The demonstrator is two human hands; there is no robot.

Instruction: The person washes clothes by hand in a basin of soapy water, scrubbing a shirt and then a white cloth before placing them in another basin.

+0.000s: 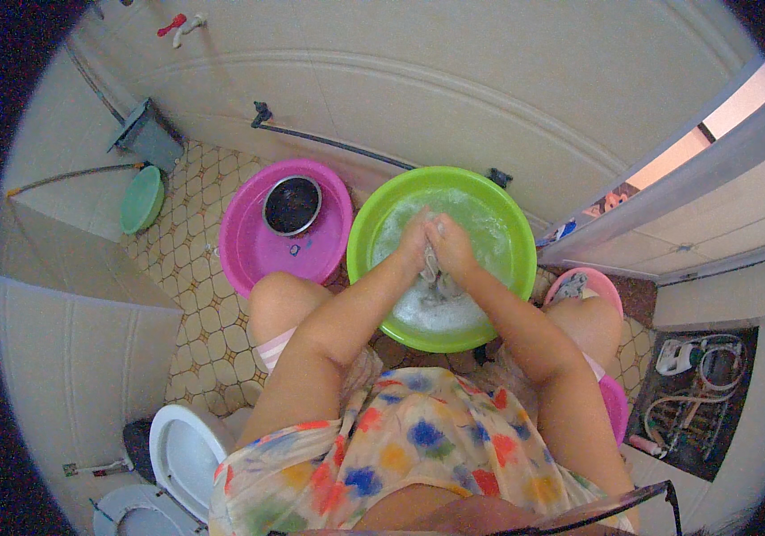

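Observation:
A round green plastic basin [526, 258] with sudsy water stands before me, between my knees. Over its middle, my left hand [414, 242] and my right hand [450, 246] are pressed together around a wet, light-coloured cloth [430, 262]. Part of the cloth hangs below the hands towards the foam. Both hands are closed on it, and the bunched part between the palms is hidden. Left of the green basin, a magenta basin [275, 251] holds a dark, round pot with a pale rim [292, 206].
A pink basin [602, 281] with grey cloth stands by my right knee, a purple one [615, 409] beside my right thigh. At the left are a grey bucket [153, 144] and a green bowl [142, 199]. A toilet [191, 455] is lower left; a pipe [339, 142] runs along the wall.

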